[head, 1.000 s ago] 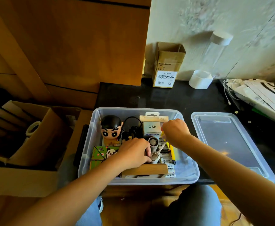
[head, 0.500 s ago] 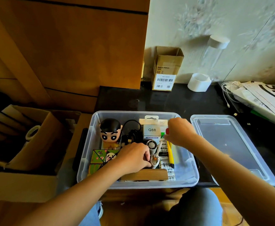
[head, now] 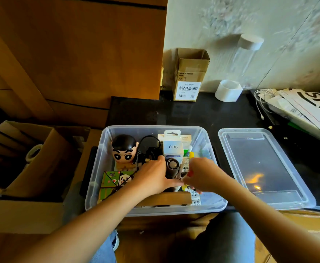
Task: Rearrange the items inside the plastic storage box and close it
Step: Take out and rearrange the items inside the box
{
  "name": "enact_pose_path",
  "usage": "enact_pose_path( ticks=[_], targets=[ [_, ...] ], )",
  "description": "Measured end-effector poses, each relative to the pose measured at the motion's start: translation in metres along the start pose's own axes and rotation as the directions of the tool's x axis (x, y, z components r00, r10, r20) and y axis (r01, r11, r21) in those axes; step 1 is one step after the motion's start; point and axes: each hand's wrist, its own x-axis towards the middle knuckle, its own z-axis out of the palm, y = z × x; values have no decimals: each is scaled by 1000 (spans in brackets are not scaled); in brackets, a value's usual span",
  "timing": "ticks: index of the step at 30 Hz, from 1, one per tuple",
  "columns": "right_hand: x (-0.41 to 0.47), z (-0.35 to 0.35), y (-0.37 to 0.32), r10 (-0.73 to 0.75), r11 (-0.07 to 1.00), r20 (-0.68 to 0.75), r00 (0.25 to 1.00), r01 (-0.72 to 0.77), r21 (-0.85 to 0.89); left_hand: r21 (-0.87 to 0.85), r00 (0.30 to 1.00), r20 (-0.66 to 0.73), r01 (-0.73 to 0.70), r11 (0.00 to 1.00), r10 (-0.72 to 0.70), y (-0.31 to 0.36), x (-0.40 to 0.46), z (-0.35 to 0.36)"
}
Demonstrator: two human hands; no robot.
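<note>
Reaching: both hands inside clear plastic storage box [head: 210,207], box open, sitting at near edge of black tabletop [head: 208,114]
Left hand [head: 151,179]: in middle of box, fingers curved round left side of small black mini fan [head: 172,168], seems to grip it, thumb toward right hand
Right hand [head: 202,176]: just right of fan, fingers curled down over printed packs [head: 194,196] and something yellow; hard to make out what it pinches, cannot tell for sure
Hands: fingertips nearly touching in front of fan
Box contents: cartoon figure [head: 124,150] with black hair at back left; black cable [head: 149,149] between figure and white Q88 carton [head: 173,147]; carton stands at back middle, right behind fan; green panda cube [head: 117,180] front left; brown flat box [head: 166,199] along front wall
Lid [head: 265,168]: off, lying flat on tabletop just right of box, not touching hands
Behind box: small cardboard carton [head: 190,74] with barcode label against wall, white round cup [head: 228,90] to its right
Left of box: large open cardboard box [head: 28,160], tape roll [head: 33,151] inside
Far right of box: white cable [head: 261,99] and printed paper bags [head: 307,105]
</note>
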Motion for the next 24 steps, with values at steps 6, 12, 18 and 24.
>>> enact_pose_path(
  ticks=[6,12,18,24],
  targets=[
    [5,11,-3,26,983,85,996,-41,181,-67,999,38,34,997,-32,-1,5,10],
    [8,19,-3,15,998,-207,978,-28,-59,-84,999,33,27,996,-24,-6,9,10],
    [13,30,-9,17,990,-218,976,-47,-132,-146,996,84,39,989,-27,-8,11,13],
    [17,28,-8,54,934,126,991,-5,-358,-205,990,142,44,978,-15,-8,10,15]
  ],
)
